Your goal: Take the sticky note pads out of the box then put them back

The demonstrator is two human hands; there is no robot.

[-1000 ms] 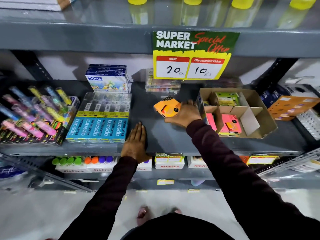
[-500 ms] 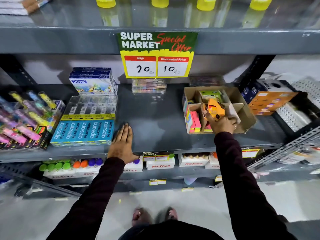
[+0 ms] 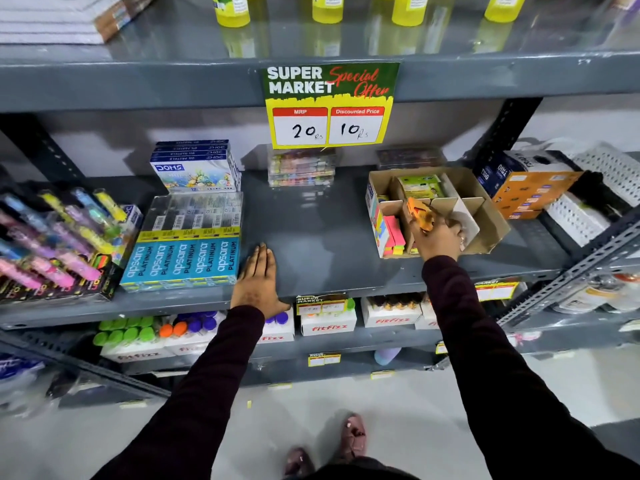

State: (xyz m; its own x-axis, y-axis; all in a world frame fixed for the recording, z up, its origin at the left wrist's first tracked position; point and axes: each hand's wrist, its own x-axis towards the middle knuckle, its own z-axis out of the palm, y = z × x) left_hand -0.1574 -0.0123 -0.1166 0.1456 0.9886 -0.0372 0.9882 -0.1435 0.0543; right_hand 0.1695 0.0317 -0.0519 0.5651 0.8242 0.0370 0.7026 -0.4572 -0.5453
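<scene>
An open cardboard box [image 3: 491, 216] with dividers stands on the grey shelf [image 3: 311, 230] at the right. My right hand [image 3: 437, 239] is shut on an orange sticky note pad [image 3: 419, 211], held low inside the box's front middle compartment. Pink and yellow pads [image 3: 393, 233] stand on edge in the front left compartment, and a green pad [image 3: 419, 187] lies in a back compartment. My left hand [image 3: 258, 280] rests flat, palm down, on the shelf's front edge beside the blue pencil boxes, holding nothing.
Blue Apsara pencil boxes [image 3: 183, 258] and DOMS boxes [image 3: 195, 169] lie left of my left hand, coloured pens [image 3: 52, 237] further left. An orange carton [image 3: 530, 192] and white baskets [image 3: 588, 199] sit right of the box. A price sign [image 3: 329, 105] hangs above.
My right hand carried the orange pad from the shelf's middle rightward into the box and has lowered it into a compartment. My left hand has stayed flat on the shelf.
</scene>
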